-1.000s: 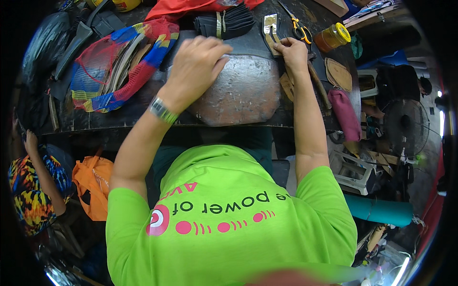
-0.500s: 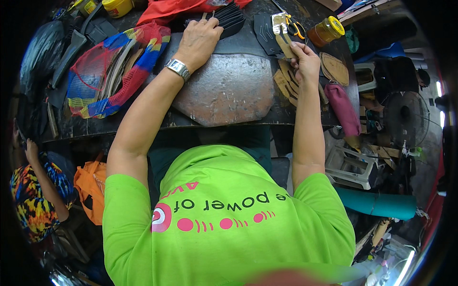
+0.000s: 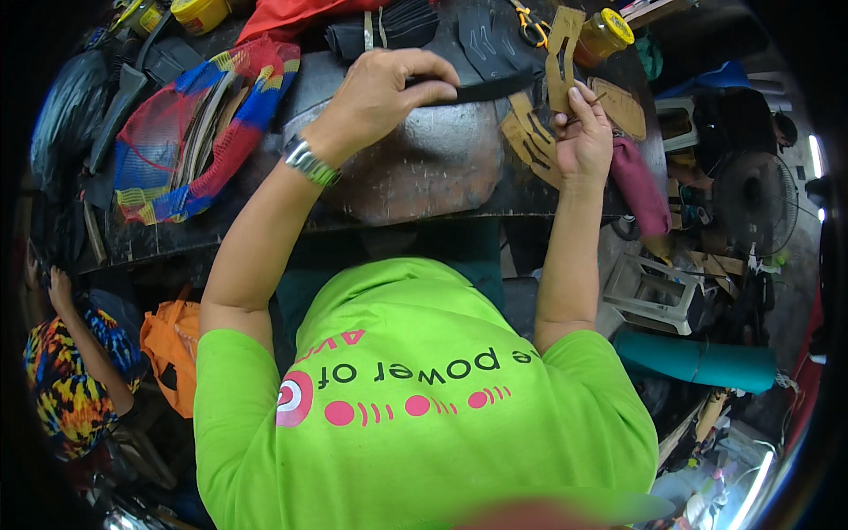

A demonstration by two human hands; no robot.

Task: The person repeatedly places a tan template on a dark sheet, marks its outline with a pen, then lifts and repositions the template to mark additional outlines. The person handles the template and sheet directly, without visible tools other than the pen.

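Upside-down black and pink lettering, with pink dots, is printed across a green shirt [image 3: 424,380]. Above the bench [image 3: 521,199], a black strip [image 3: 490,87] is pinched in the grip of the left hand [image 3: 384,81], and a brown slotted pattern [image 3: 562,62] is grasped by the right hand [image 3: 586,141]. Beyond, pale marks are drawn on a black sheet [image 3: 486,40]; a yellow tub's [image 3: 199,16] label cannot be read.
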